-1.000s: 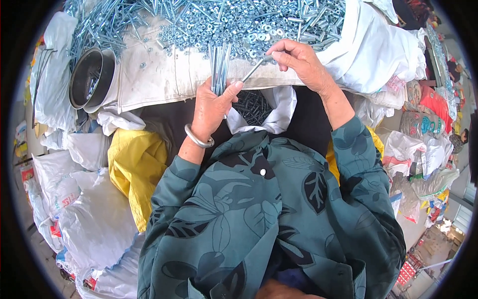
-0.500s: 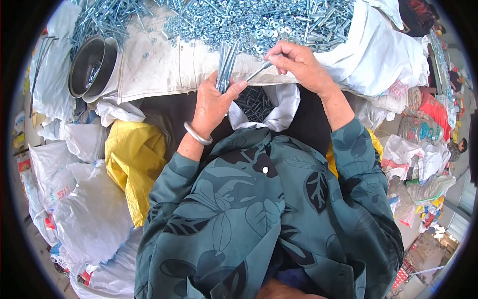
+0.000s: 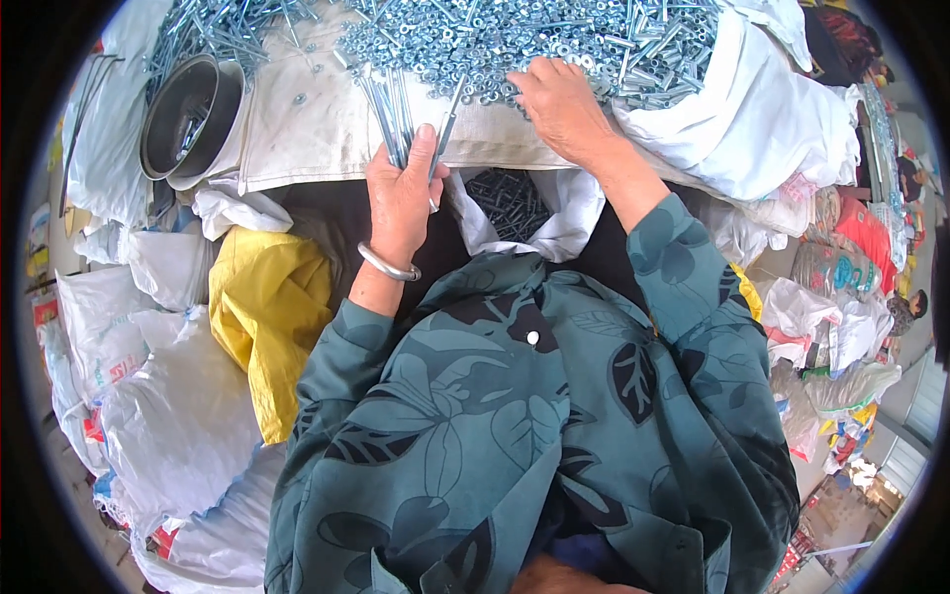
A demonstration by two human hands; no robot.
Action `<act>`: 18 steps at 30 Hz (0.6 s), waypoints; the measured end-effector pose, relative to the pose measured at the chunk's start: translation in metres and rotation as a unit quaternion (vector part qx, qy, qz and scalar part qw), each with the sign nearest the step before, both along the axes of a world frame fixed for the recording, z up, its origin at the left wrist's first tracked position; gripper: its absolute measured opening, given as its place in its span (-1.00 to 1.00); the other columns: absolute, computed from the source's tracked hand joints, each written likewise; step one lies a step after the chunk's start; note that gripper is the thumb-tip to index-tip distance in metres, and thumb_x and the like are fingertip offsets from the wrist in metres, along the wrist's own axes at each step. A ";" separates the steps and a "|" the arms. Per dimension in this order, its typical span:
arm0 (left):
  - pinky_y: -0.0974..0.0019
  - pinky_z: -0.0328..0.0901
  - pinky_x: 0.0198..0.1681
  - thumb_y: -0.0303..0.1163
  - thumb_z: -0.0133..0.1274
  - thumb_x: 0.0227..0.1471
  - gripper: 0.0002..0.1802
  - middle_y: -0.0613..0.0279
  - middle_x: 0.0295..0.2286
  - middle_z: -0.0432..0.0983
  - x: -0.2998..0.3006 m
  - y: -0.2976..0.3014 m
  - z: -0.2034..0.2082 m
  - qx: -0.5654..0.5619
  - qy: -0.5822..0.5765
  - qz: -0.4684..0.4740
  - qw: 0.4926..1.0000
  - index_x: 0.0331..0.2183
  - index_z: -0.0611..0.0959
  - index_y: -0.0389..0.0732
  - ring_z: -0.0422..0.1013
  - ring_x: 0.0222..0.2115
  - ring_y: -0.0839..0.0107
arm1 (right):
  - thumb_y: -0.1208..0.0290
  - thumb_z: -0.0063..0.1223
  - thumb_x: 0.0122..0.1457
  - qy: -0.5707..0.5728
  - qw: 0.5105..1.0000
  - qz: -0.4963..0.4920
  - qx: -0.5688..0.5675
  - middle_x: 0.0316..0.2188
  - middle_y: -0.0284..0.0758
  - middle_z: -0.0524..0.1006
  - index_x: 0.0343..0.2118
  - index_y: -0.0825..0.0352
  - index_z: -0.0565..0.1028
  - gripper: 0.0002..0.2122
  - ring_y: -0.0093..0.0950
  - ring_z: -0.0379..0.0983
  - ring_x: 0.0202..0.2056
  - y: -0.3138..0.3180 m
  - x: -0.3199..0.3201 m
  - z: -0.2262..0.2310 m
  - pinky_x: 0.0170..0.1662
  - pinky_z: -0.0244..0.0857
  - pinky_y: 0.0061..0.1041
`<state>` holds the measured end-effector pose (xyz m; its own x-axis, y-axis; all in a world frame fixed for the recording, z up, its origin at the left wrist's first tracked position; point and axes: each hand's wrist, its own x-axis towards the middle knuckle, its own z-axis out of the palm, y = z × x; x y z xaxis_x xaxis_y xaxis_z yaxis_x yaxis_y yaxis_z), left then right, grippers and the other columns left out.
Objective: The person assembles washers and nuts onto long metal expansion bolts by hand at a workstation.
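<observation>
My left hand (image 3: 401, 193) is closed around a bundle of long silvery bolts (image 3: 392, 114) that fan upward from it. Apart from the bundle, one bolt with a sleeve on it (image 3: 448, 129) leans to the right, held beside my thumb. At the near edge of a heap of nuts and washers (image 3: 495, 45), my right hand (image 3: 562, 107) has its fingers bent and drawn together. Its fingertips touch the heap, and whatever they pinch is hidden.
A white sack of dark screw-like pieces (image 3: 505, 203) stands open before my lap. To the left, a dark metal bowl (image 3: 193, 119) holds a few metal parts. Long bolts (image 3: 223, 35) lie behind it on the pale cloth (image 3: 297, 139). White and yellow sacks (image 3: 267, 307) crowd my left.
My right hand has left the sleeved bolt and moved up to the heap. My left hand has shifted slightly left, and its bundle has fanned out.
</observation>
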<state>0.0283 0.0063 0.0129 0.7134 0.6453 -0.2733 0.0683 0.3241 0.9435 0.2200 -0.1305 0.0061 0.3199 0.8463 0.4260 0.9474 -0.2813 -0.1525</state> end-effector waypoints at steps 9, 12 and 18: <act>0.57 0.15 -0.70 -0.11 0.16 0.11 -0.65 0.32 -0.63 0.43 -0.002 0.007 -0.004 -0.011 -0.013 0.024 1.000 -0.37 0.54 -0.22 0.26 -0.72 0.66 | 0.49 0.14 0.03 0.063 0.998 -0.013 -0.009 -0.36 -0.28 0.45 -0.33 0.27 0.49 -0.87 -0.24 0.42 -0.21 0.015 0.002 0.002 -0.15 0.25 -0.23; 0.56 0.14 -0.71 -0.11 0.17 0.10 -0.64 0.32 -0.64 0.44 -0.002 0.005 -0.006 -0.007 -0.005 0.010 1.000 -0.37 0.54 -0.23 0.25 -0.73 0.66 | 0.51 0.12 0.03 0.076 0.997 -0.006 -0.034 -0.38 -0.27 0.46 -0.35 0.26 0.48 -0.90 -0.19 0.45 -0.25 0.017 0.002 0.004 -0.20 0.31 -0.20; 0.55 0.12 -0.73 -0.14 0.15 0.12 -0.69 0.31 -0.65 0.44 -0.002 0.000 -0.008 0.004 0.017 -0.015 1.000 -0.40 0.54 -0.20 0.24 -0.76 0.64 | 0.51 0.12 0.09 0.242 0.968 0.002 0.060 -0.42 -0.30 0.54 -0.31 0.30 0.51 -0.89 -0.39 0.47 -0.42 0.018 0.015 -0.004 -0.34 0.36 -0.40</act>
